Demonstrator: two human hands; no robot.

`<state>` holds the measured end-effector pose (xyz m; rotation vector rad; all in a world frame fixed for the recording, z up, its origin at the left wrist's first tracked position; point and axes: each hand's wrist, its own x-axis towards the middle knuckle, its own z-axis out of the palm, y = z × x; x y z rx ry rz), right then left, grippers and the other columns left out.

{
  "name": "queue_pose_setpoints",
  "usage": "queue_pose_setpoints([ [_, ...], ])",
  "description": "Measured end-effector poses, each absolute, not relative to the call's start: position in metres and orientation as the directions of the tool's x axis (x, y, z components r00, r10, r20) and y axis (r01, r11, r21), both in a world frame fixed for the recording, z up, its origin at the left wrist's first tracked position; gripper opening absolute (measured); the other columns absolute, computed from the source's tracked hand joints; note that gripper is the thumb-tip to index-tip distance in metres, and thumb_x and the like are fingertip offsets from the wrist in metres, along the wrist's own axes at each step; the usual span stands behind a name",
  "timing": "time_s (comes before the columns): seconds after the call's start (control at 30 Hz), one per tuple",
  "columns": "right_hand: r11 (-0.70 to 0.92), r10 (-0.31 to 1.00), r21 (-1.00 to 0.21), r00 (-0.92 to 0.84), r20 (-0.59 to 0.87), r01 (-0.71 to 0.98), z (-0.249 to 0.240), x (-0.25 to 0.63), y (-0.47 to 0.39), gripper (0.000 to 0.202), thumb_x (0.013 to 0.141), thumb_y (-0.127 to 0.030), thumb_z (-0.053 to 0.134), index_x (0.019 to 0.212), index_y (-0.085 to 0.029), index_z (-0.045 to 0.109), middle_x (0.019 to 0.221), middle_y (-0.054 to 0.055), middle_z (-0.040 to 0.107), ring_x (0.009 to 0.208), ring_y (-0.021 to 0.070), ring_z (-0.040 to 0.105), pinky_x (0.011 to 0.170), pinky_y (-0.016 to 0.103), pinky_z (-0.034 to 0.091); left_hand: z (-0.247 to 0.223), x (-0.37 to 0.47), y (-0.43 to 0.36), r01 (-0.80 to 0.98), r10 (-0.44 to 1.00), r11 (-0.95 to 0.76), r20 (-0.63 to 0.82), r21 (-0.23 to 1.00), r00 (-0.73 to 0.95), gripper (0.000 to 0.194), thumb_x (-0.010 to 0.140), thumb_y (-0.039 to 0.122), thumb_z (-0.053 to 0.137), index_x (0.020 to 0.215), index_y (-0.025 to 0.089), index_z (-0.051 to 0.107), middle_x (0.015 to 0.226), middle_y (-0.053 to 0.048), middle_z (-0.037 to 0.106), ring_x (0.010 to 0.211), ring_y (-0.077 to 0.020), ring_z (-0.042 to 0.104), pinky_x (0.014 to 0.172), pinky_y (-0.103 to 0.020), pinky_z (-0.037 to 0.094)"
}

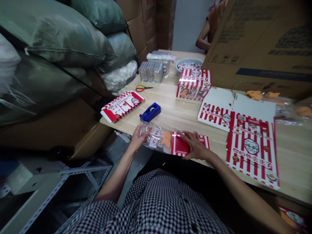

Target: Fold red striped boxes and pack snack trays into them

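At the table's front edge lies a clear plastic bag (157,138) with orange pieces and small packets inside. My left hand (140,136) pinches the bag's left end. The bag's right end meets a red and white striped card (179,144). My right hand (195,145) rests on that card with its fingers spread. Just behind the bag sits a blue tape dispenser (150,112). A stack of folded striped cartons (123,105) lies to the left of the dispenser, and scissors (143,88) with yellow and red handles lie behind it.
Flat striped cartons (253,146) cover the table's right side. Further back stand a striped box (194,84), a grey bowl (188,61) of packets and stacked clear cases (151,71). A large cardboard box (263,48) partly hides another person (207,32). Sacks (60,35) are piled left.
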<state>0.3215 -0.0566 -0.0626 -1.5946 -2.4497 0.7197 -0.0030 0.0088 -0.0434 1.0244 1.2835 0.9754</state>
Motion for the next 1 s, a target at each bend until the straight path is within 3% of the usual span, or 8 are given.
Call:
queue_pose_setpoints([
  [0.27,0.329,0.91,-0.407,-0.401,-0.103,0.852,-0.071,0.322,-0.059,0.131,0.055,-0.057,0.084,0.161,-0.025,0.013,0.15,0.022,0.035,0.144,0.0422,0.028,0.116,0.065,-0.002,-0.057,0.029,-0.028,-0.051,0.95,0.309,-0.305,0.95,0.073,0.056,0.074,0.046,0.077,0.117,0.02,0.052,0.094,-0.004,0.067,0.067,-0.0128,0.062,0.058,-0.023,0.052],
  [0.4,0.386,0.875,-0.448,-0.474,-0.101,0.807,-0.066,0.32,-0.061,0.133,0.054,-0.056,0.085,0.161,-0.025,0.012,0.149,0.021,0.037,0.144,0.0396,0.028,0.117,0.064,-0.001,-0.061,0.04,-0.031,-0.043,0.933,0.334,-0.324,0.942,0.16,0.055,0.073,0.042,0.079,0.116,0.018,0.054,0.087,-0.003,0.067,0.065,-0.0125,0.06,0.056,-0.021,0.049],
  [0.5,0.392,0.884,-0.456,-0.464,-0.053,0.799,-0.063,0.311,-0.062,0.129,0.057,-0.056,0.084,0.161,-0.027,0.012,0.149,0.02,0.036,0.144,0.0388,0.028,0.117,0.065,0.001,-0.062,0.056,-0.034,-0.022,0.938,0.307,-0.299,0.951,0.174,0.056,0.077,0.042,0.076,0.123,0.02,0.053,0.095,-0.004,0.068,0.075,-0.0164,0.064,0.066,-0.027,0.053],
  [0.57,0.392,0.897,-0.434,-0.442,-0.017,0.811,-0.062,0.305,-0.062,0.127,0.057,-0.053,0.084,0.16,-0.026,0.015,0.149,0.02,0.036,0.144,0.0394,0.028,0.117,0.065,0.001,-0.06,0.066,-0.038,0.092,0.961,0.205,-0.219,0.974,0.171,0.058,0.082,0.044,0.071,0.132,0.021,0.05,0.111,-0.008,0.068,0.094,-0.0226,0.066,0.083,-0.037,0.055],
  [0.63,0.384,0.909,-0.417,-0.417,0.012,0.824,-0.06,0.302,-0.061,0.124,0.058,-0.051,0.084,0.16,-0.025,0.018,0.147,0.02,0.037,0.144,0.0405,0.028,0.118,0.065,0.002,-0.056,0.072,-0.04,0.291,0.985,0.04,-0.086,0.956,0.148,0.067,0.086,0.044,0.068,0.143,0.02,0.043,0.128,-0.014,0.062,0.117,-0.0295,0.059,0.102,-0.047,0.047],
  [0.73,0.334,0.938,-0.444,-0.338,0.071,0.831,-0.053,0.301,-0.061,0.122,0.061,-0.051,0.082,0.16,-0.027,0.014,0.147,0.018,0.036,0.142,0.0409,0.03,0.117,0.066,0.004,-0.042,0.07,-0.038,0.46,0.99,-0.14,0.118,0.877,0.076,0.072,0.093,0.043,0.059,0.154,0.017,0.031,0.144,-0.02,0.05,0.135,-0.0312,0.046,0.113,-0.051,0.036],
  [0.9,0.289,0.952,-0.493,-0.193,0.238,0.821,-0.029,0.293,-0.062,0.127,0.061,-0.047,0.083,0.16,-0.032,0.005,0.148,0.016,0.033,0.141,0.0411,0.032,0.117,0.069,0.005,-0.008,0.062,-0.029,0.4,0.964,-0.267,0.24,0.877,0.117,0.043,0.101,0.035,0.045,0.142,0.024,0.054,0.141,-0.01,0.06,0.132,-0.025,0.054,0.114,-0.043,0.039],
  [1.0,0.267,0.942,-0.535,-0.101,0.319,0.802,-0.021,0.283,-0.066,0.129,0.058,-0.045,0.085,0.16,-0.033,0.006,0.149,0.015,0.031,0.141,0.043,0.03,0.116,0.07,0.004,0.01,0.069,-0.028,0.448,0.925,-0.38,0.339,0.809,0.173,0.039,0.102,0.032,0.045,0.137,0.025,0.059,0.144,-0.007,0.057,0.144,-0.0238,0.039,0.12,-0.047,0.031],
])
